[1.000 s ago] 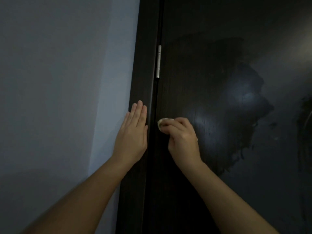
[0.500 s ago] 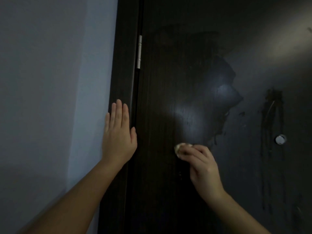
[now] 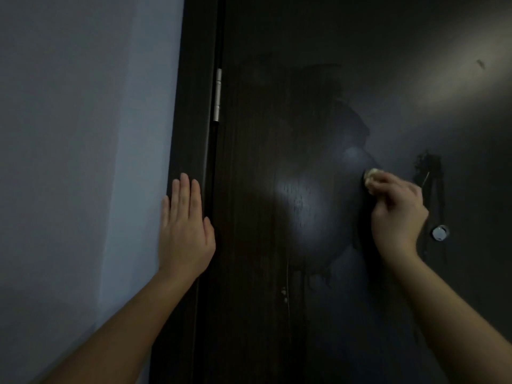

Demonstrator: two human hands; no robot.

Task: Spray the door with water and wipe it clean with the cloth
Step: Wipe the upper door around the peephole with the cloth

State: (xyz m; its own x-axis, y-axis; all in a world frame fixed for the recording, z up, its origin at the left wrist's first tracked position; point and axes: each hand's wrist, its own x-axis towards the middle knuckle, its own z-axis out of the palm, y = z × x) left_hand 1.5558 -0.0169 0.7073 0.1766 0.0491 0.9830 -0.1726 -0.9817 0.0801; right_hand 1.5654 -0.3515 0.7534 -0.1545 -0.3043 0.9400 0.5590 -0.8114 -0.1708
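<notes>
The right hand has travelled across the door since a second ago: then it worked close to the hinge edge, half a second ago it was lower and nearer the middle, and now it sits well over toward the right, just up and left of the small round metal fitting. Its grip is closed on the cloth, a small pale wad that peeks out above the knuckles and presses against the dark panel. The darker, wet-looking patch lies mostly to the left of this grip, with runs trailing below it, and a second dark streak hangs just to the right of it. Judging by that, the wiping stroke is moving from the hinge side toward ground not yet covered, so the spraying appears done here and the wipe is partly through; the streak beside the grip looks like the next stretch to take.

The left hand has barely moved against the frame. It lies flat, fingers spread and holding nothing, on the door frame where it meets the wall, below the hinge.

No brand, label or writing can be read anywhere; the light is dim and the surfaces are plain.
</notes>
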